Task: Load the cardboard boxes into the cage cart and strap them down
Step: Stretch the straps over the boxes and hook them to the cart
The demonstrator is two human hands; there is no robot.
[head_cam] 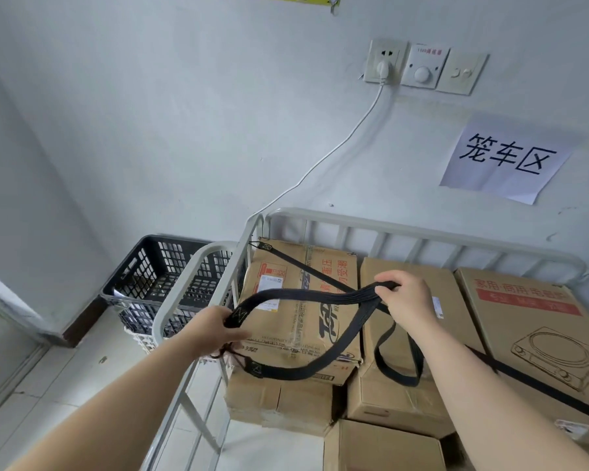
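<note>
Several cardboard boxes sit inside the white cage cart (381, 226): a printed box (306, 321) on the left, a plain one (412, 277) in the middle and a cooker-printed box (531, 328) on the right. A black strap (306, 295) hangs slack between my hands above the left box. My left hand (215, 329) grips its stitched end beside the cart's left rail. My right hand (407, 294) pinches a folded bunch of the strap over the middle box, and a loop dangles below it. Another black strap (303, 265) runs diagonally across the box tops, hooked to the cart's far left corner.
A black plastic crate (150, 277) stands on the floor left of the cart, against the wall. A white cable (320, 161) runs from a wall socket (385, 61) down behind the cart. A paper sign (507, 158) hangs on the wall. An open box (381, 447) lies in front.
</note>
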